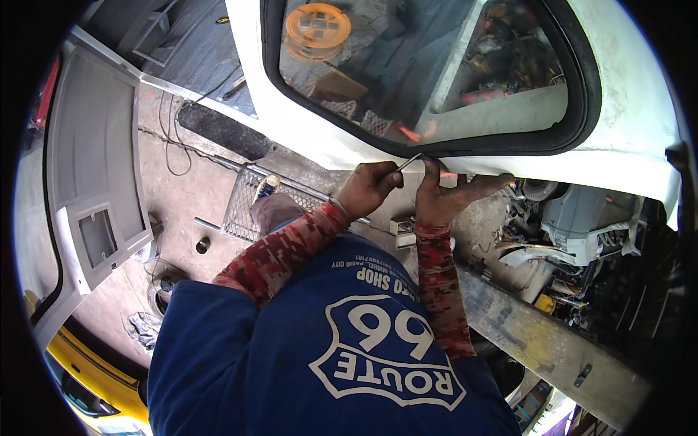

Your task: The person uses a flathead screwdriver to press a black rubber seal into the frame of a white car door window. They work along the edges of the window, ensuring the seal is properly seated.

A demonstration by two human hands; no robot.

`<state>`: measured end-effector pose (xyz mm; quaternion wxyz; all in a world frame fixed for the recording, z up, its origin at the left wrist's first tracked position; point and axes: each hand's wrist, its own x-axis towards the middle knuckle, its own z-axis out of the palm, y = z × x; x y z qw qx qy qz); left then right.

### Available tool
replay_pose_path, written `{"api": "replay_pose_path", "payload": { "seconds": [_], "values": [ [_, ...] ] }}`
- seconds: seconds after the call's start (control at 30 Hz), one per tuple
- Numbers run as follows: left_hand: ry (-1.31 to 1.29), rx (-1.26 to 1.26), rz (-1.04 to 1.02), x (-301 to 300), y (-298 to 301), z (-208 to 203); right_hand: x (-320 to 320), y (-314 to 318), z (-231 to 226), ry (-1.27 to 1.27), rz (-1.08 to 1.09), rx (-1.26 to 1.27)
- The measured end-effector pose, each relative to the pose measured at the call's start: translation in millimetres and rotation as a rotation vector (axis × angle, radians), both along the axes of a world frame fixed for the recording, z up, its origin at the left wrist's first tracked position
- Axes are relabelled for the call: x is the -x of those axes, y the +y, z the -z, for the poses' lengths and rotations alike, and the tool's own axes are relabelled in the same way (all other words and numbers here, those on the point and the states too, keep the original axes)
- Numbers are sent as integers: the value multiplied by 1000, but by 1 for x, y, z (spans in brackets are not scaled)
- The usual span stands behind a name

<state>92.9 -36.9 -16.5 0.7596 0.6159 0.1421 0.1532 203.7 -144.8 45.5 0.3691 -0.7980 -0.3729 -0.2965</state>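
Note:
My left hand [369, 190] is closed around a thin metal rod-like tool [409, 162], whose tip reaches the lower edge of a window's black rubber seal [434, 150]. The rod's exact kind does not show. Just to the right, my right hand [452, 195] has its thumb up against the seal, while its fingers stretch out to the right along the underside of the white vehicle panel [618, 156]. I see no object in that hand. The seal runs all around the window glass [407, 65].
An open grey door [98, 160] stands at left, above a yellow car [102, 374]. Metal mesh [243, 207] and tubes lie on the floor near my shoe [267, 187]. A long beam [538, 338] and cluttered vehicle parts [582, 221] are at right. Cables [169, 138] trail left.

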Motion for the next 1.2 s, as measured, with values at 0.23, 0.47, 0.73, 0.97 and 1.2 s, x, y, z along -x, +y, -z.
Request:
{"api": "replay_pose_path", "payload": {
  "seconds": [0.23, 0.47, 0.73, 0.97, 1.2],
  "values": [
    [71, -493, -128, 2, 11, -9, 9, 2, -8, 163, 7, -36],
    [-73, 49, 90, -8, 10, 2, 12, 3, -9, 76, 50, 124],
    [-105, -261, -118, -10, 8, 3, 3, 8, -2, -126, 11, 152],
    [-79, -298, -162, -8, 7, -4, 5, 9, 2, -71, 37, 105],
    [-166, 77, 59, -13, 16, -11, 6, 3, 6, 49, -16, 25]
  ]
}}
